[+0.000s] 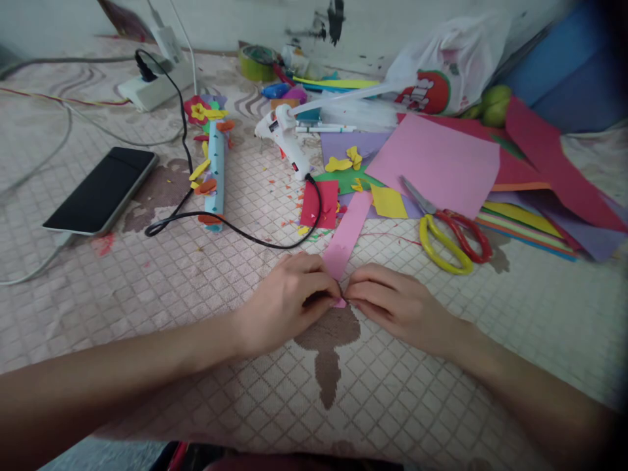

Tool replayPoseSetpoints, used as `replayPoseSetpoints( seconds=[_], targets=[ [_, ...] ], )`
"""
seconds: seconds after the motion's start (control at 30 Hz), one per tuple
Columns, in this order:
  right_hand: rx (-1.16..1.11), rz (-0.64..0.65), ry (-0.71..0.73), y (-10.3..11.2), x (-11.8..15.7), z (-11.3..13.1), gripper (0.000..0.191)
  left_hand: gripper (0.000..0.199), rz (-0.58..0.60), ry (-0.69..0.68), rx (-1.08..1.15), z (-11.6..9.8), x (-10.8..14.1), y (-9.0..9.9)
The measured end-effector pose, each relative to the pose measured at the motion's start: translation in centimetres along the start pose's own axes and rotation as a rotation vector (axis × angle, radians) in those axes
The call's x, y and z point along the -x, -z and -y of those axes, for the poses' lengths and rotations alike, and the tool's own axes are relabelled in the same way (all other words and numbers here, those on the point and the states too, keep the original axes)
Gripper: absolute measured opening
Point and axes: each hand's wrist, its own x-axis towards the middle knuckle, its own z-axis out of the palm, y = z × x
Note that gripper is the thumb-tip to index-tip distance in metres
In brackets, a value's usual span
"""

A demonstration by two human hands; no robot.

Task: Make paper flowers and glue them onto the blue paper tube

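Observation:
My left hand [292, 294] and my right hand [402, 304] meet at the fingertips over the patterned cloth. Between them is the near end of a pink paper strip [347, 239], which stretches away toward a red square [320, 204] and a yellow piece [389, 201]. Both hands are closed in a pinch on the strip's end, and a small pink bit shows under the fingertips. Beyond my left hand lies a white glue gun [290, 147] with a black cord. Scissors [449, 242] with yellow and red handles rest to the right, beyond my right hand.
A phone [101, 190] and a power strip [154, 85] with cables lie at the left. Near them is a blue tube [216, 170] with paper flowers. Coloured sheets [439, 160], green fruit [495, 104] and a plastic bag [456, 59] fill the back right.

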Motion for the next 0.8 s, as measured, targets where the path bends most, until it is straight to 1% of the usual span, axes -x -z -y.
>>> replayPoseSetpoints(
  seconds=[0.37,0.67,0.8],
  targets=[
    [0.026,0.041,0.028,0.11,0.04,-0.08,0.013,0.012,-0.02,0.006,-0.009,-0.01,0.0,-0.26],
    [0.024,0.054,0.047,0.24,0.14,-0.15,0.016,0.013,-0.011,0.003,-0.012,0.02,0.05,-0.18],
    [0.057,0.068,0.037,0.3,0.14,-0.05,0.016,0.013,-0.009,0.007,-0.017,-0.03,0.04,-0.14]
  ],
)
